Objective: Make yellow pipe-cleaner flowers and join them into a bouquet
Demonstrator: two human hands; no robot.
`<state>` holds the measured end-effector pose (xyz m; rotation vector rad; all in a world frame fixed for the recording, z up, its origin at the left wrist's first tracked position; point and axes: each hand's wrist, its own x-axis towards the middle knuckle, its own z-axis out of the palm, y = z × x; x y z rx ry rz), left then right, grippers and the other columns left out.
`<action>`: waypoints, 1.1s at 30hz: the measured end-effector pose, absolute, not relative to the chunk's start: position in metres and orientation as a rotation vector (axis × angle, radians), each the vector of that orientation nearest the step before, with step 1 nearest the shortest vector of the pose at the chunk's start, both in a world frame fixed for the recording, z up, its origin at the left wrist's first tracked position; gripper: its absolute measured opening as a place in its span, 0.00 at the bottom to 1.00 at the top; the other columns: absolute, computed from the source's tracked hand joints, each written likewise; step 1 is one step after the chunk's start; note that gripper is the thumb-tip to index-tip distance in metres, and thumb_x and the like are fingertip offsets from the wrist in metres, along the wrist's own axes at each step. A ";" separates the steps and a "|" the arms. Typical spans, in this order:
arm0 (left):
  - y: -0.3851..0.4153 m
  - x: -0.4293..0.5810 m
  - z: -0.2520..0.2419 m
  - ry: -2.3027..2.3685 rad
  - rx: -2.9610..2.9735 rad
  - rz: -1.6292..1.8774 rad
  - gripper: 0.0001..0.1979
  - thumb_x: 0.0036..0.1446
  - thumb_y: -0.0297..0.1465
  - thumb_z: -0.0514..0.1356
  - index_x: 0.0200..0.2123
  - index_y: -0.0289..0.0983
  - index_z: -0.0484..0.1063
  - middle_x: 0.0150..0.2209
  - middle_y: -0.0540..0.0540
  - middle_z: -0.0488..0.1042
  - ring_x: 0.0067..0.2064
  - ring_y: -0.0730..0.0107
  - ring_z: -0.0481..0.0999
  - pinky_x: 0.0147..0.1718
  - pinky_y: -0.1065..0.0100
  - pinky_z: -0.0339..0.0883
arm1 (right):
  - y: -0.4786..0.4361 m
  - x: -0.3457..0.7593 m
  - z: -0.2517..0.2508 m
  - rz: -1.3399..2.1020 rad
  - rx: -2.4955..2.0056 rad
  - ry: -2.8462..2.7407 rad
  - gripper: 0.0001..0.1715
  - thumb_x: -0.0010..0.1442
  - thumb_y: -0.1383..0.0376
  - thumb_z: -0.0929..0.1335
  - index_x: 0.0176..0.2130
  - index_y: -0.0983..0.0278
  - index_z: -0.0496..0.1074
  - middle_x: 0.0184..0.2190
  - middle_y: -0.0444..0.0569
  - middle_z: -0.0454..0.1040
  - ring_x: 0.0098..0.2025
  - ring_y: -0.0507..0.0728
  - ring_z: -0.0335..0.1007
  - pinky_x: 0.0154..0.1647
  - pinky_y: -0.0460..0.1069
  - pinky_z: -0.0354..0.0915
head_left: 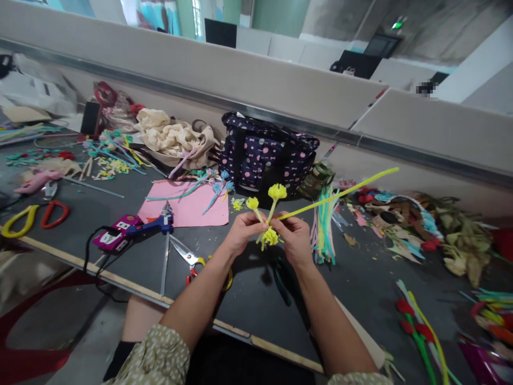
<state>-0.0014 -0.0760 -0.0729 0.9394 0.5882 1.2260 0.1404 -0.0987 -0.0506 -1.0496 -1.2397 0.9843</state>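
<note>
Between my two hands, above the dark table, is a small cluster of yellow pipe-cleaner flowers (277,191). My left hand (243,234) pinches their stems near the point where they meet. Close against it, my right hand (295,238) has its fingers closed on a long yellow pipe cleaner (344,191), which slants up to the right. One flower head hangs below the fingertips. Under my left forearm lie scissors (185,253) with red and yellow handles, partly hidden. Right of my right hand is a bunch of pastel pipe cleaners (324,230).
A blue glue gun (150,225) with a cord lies left, beside pink paper (180,206). A navy patterned bag (260,152) stands against the partition (168,69). More scissors (56,214) lie far left. Red pipe-cleaner flowers (425,331) and scraps are at right.
</note>
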 end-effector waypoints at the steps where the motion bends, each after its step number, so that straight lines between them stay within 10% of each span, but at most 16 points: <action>1: -0.076 -0.001 -0.073 0.602 0.956 1.243 0.12 0.38 0.34 0.73 0.25 0.34 0.77 0.27 0.49 0.73 0.30 0.74 0.70 0.35 0.70 0.62 | -0.098 0.141 -0.050 0.971 -1.051 -1.251 0.11 0.51 0.58 0.74 0.30 0.64 0.77 0.26 0.45 0.73 0.29 0.53 0.67 0.30 0.47 0.66; 26: -0.077 0.004 -0.078 0.843 1.123 1.601 0.10 0.44 0.35 0.70 0.23 0.37 0.75 0.27 0.49 0.73 0.33 0.71 0.71 0.36 0.68 0.64 | -0.100 0.145 -0.044 0.774 -1.019 -1.378 0.11 0.59 0.60 0.69 0.28 0.62 0.78 0.27 0.46 0.73 0.30 0.55 0.69 0.31 0.48 0.66; 33: -0.075 0.008 -0.080 0.813 0.986 1.513 0.12 0.42 0.37 0.72 0.25 0.36 0.75 0.27 0.50 0.73 0.30 0.74 0.69 0.34 0.71 0.64 | -0.097 0.147 -0.045 1.095 -0.990 -1.218 0.19 0.56 0.53 0.71 0.42 0.63 0.77 0.35 0.50 0.77 0.30 0.54 0.70 0.25 0.46 0.69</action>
